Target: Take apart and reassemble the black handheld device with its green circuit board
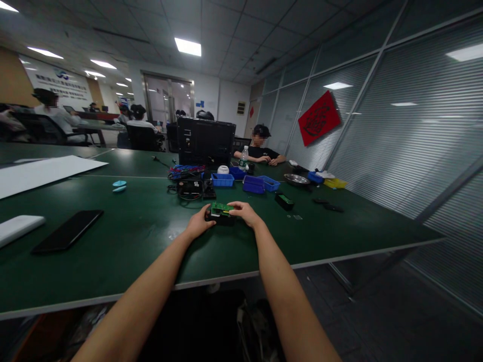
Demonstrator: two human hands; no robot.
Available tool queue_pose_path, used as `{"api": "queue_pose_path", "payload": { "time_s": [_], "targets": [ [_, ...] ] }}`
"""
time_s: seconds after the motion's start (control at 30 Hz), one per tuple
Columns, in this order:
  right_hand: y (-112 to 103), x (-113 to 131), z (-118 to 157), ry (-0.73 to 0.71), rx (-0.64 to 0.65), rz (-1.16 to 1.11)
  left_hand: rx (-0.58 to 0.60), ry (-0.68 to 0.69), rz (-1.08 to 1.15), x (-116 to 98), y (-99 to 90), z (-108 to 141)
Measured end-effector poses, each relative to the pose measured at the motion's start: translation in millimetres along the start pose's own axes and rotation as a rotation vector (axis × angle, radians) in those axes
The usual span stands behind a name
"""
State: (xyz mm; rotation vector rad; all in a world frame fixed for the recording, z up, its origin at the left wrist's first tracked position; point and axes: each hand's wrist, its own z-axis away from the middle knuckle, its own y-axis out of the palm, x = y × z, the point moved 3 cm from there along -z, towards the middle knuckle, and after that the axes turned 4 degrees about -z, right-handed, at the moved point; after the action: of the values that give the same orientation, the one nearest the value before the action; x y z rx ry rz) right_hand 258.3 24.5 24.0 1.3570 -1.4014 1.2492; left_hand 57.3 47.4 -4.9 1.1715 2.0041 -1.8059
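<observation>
Lettering on the wall sign (73, 86) and red banner (319, 118) defeats me (too small or blurred from here). I see the left hand (199, 222) gripping a black case (224, 220), the right hand (244, 213) pinching the green circuit board (221, 207) atop it.

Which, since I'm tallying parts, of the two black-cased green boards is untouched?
The board on the right; the left hand and right hand hold the other cased board.

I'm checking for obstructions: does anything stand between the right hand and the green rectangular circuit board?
Nothing visible does: the right hand touches the green rectangular circuit board, and the left hand holds the black boxy case beneath.
</observation>
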Motion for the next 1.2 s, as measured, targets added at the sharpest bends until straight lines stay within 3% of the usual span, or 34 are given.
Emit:
{"api": "queue_pose_path", "payload": {
  "time_s": [0.6,0.77,0.97,1.2],
  "targets": [
    [1.8,6.1,3.8,-0.018,0.005,0.200,0.009,-0.005,-0.012,-6.0,-2.8,2.6],
    [4.8,3.7,4.4,0.019,0.063,0.163,0.006,0.007,-0.011,-4.7,-1.8,1.8],
    [-1.9,2.8,5.4,0.106,-0.024,0.165,0.017,-0.012,0.002,-4.0,-1.4,1.6],
    [4.0,-1.4,3.4,0.051,0.115,0.395,0.003,-0.028,0.014,-5.3,-2.8,2.1]
  ]
}}
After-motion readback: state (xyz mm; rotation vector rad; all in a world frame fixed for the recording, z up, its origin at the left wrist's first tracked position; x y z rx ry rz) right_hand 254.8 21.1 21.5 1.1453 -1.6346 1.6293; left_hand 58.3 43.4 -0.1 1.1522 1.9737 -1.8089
